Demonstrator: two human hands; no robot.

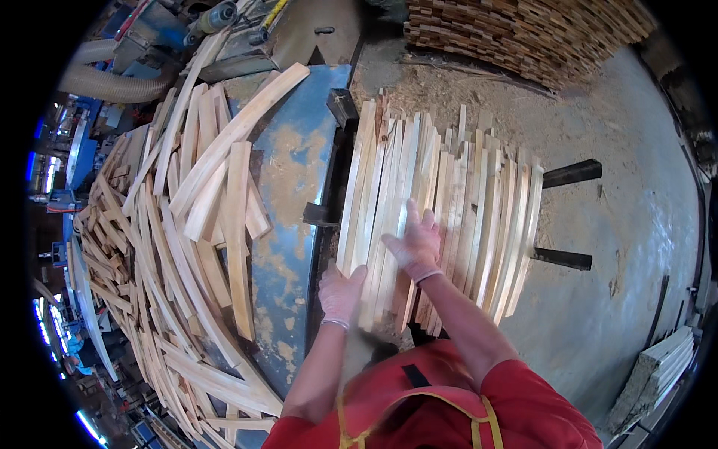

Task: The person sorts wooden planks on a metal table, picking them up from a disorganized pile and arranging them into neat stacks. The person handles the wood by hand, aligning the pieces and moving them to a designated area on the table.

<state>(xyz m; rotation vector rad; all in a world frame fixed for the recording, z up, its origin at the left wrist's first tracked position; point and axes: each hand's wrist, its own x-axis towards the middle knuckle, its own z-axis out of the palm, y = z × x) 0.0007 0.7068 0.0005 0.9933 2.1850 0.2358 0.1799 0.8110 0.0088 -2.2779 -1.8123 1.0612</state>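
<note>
A row of pale wooden strips (464,217) lies side by side in front of me, their ends uneven. My left hand (340,293), in a thin whitish glove, is closed around the near end of the leftmost strip (357,198), thumb to its right and fingers on its left side. Farther in, my right hand (415,241), gloved the same way, is flat on top of the strips with its fingers spread. Its palm hides parts of the strips beneath it.
Dark support bars (572,173) stick out under the row on the right. To the left is a worn blue metal table (288,161) with a large heap of curved wooden pieces (239,239). A tall wood stack (516,37) stands at the back. Sawdust covers part of the concrete floor (613,224).
</note>
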